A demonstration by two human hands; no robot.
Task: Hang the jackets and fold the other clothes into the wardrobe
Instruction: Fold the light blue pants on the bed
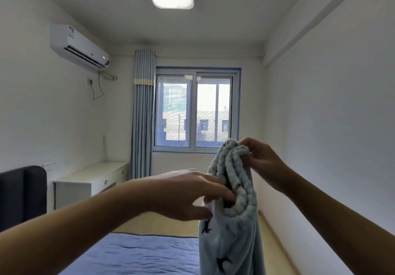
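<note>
Head view: the person holds a pale blue fleece garment (230, 242) up in the air over the foot of the bed (139, 253), its ribbed waistband (237, 168) bunched at the top and the rest hanging straight down out of the frame. The right hand (259, 157) has its fingers curled and pinches the upper end of the waistband. The left hand (188, 191) reaches across with fingers nearly straight, their tips slipped in among the lower folds of the waistband and the thumb underneath; whether it has hold of the cloth yet I cannot tell. With an elastic waist and small dark prints, this looks like one of the clothes to fold, not a jacket, so the step in hand seems to be sorting out the waistband before folding. The next move likely calls for the left hand to catch the other end of the waistband, draw it apart from the right so the cloth hangs flat, then lay it on the bed. The fleece is soft and limp and will bunch again if let slack. Around are a white bench (92, 178) against the left wall, a dark headboard (21, 195), a curtain (142, 114) beside the window (196, 108), and an air conditioner (79, 46) above. The wardrobe is not in view, so the person would have to turn to reach it; nothing stands between the hands and the bed.
</note>
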